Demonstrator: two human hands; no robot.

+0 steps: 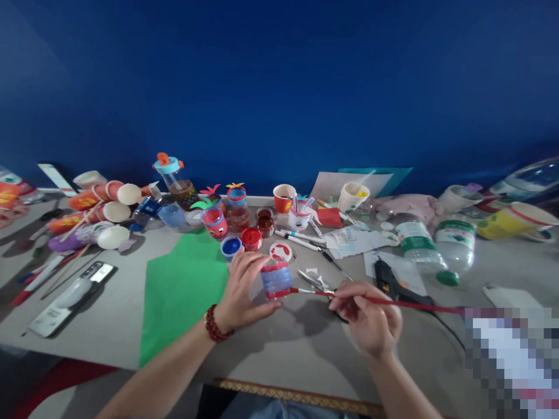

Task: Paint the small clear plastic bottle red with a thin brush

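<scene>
Red-banded blue container (276,280); brush (414,304) against it

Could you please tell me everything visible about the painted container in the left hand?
The painted container looks like clear plastic, coated streaky blue around the middle, with red bands above and below. Slightly tilted over the table, it sits between the left hand's thumb and fingers; the paintbrush's red tip meets its lower band.

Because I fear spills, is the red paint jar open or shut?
Open: the red paint jar shows paint through its mouth; a red-smeared lid lies nearby.
</scene>
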